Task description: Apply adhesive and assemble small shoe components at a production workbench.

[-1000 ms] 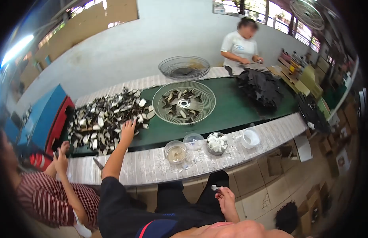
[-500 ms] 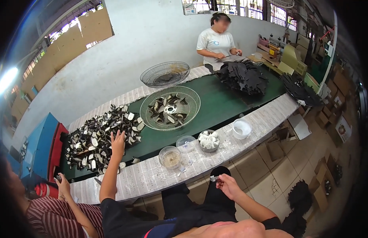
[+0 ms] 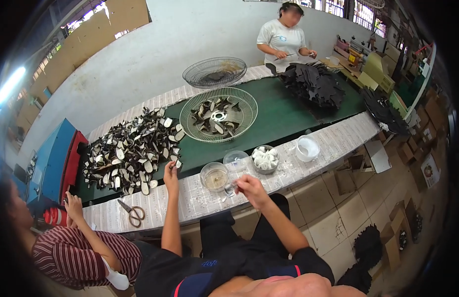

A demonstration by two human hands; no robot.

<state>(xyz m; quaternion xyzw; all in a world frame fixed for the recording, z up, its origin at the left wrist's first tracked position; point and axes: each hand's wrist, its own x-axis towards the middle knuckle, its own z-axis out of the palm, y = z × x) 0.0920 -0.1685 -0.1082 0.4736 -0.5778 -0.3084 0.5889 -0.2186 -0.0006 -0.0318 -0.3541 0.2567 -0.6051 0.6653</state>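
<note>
My left hand (image 3: 171, 179) is closed on a small black-and-white cut piece (image 3: 177, 163) at the right edge of a heap of similar pieces (image 3: 119, 154). Fingers pinched, my right hand (image 3: 253, 191) is over the near edge of the table, right of a clear round tub (image 3: 214, 177) with a little liquid in it. A small pale, shiny thing (image 3: 230, 190) shows at its fingertips; its kind is not clear. A pair of scissors (image 3: 134, 215) with dark loop handles lies left of my left forearm.
Beyond the tub are a clear lid (image 3: 235, 157), a bowl of white wads (image 3: 265, 159) and a white tub (image 3: 307, 148). A wire fan guard (image 3: 252, 119) holds more pieces on the green belt (image 3: 284, 119). One person sits at my left; another stands across, by black sheets (image 3: 313, 85).
My left hand has drawn back from the heap toward me and now holds a piece, uncovering the scissors. My right hand has moved forward and left toward the clear tub. The view has shifted.
</note>
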